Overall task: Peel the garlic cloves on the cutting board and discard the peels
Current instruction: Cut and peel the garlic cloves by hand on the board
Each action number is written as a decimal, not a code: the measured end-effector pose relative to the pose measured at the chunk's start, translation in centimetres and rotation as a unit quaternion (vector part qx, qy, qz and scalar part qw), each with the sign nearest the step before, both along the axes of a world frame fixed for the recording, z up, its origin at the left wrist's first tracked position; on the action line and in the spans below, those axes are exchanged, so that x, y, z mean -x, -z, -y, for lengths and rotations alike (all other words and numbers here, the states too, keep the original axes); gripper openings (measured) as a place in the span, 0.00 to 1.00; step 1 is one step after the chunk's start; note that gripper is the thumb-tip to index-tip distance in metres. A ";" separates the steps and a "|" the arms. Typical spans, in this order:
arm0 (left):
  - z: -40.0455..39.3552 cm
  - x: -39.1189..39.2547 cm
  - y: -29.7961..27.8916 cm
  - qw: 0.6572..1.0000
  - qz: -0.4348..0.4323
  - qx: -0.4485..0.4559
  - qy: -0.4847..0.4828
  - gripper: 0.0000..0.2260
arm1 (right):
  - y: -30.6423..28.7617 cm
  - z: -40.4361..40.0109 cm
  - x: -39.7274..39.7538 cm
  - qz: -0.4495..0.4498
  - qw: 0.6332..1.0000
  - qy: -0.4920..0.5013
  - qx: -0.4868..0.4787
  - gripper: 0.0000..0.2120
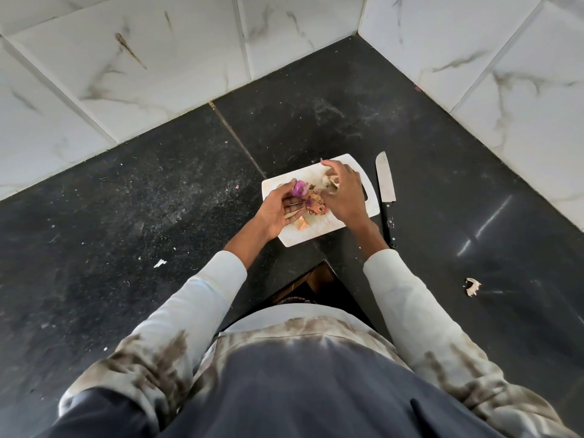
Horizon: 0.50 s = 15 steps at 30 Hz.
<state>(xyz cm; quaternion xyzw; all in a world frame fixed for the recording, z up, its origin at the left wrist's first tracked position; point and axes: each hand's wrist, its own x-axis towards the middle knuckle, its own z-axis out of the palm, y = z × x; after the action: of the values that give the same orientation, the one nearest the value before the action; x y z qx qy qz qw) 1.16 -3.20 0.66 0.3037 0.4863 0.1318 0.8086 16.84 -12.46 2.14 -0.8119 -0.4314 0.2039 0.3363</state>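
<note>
A white cutting board (297,237) lies on the black counter in the corner. My left hand (279,210) rests on its left side, palm up, with a purple piece (299,188) pinched at the fingertips. Over the board's right half, my right hand (343,194) curls around a pale, papery garlic piece (327,181). Between the two hands lies a small heap of brownish and purple peels (316,205). Another peel scrap (301,224) sits just below my left hand's fingers.
A knife (386,188) with a black handle lies on the counter just right of the board, blade pointing away. A loose peel (472,286) rests on the counter at the right, a white scrap (159,263) at the left. Marble-tiled walls close the corner behind.
</note>
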 end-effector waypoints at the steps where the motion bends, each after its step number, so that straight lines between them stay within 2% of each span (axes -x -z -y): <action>1: -0.1 0.0 0.0 1.000 -0.009 -0.006 -0.003 0.22 | -0.1 -0.2 0.3 -0.025 0.999 -0.033 0.003 0.29; 3: -0.3 -0.2 0.1 0.999 -0.024 -0.019 -0.013 0.21 | 0.0 -0.6 1.1 -0.033 0.996 -0.078 0.007 0.29; 5: -0.5 -0.4 0.2 0.999 -0.030 -0.027 -0.017 0.21 | 0.2 -1.0 1.9 -0.001 0.996 -0.086 0.005 0.28; 9: -1.1 -0.5 0.0 0.998 -0.029 -0.048 -0.010 0.21 | -0.1 -1.8 2.3 0.008 0.998 -0.068 -0.004 0.24; 15: -2.6 0.3 -0.8 0.989 -0.077 -0.125 -0.002 0.20 | 0.3 -3.7 1.3 0.027 0.999 -0.006 -0.030 0.19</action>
<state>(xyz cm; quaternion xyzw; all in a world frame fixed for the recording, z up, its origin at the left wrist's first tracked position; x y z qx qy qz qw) 0.83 -0.59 1.49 0.4108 0.5271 0.1691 0.7244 15.52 -8.74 1.83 -0.8041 -0.4513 0.1705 0.3475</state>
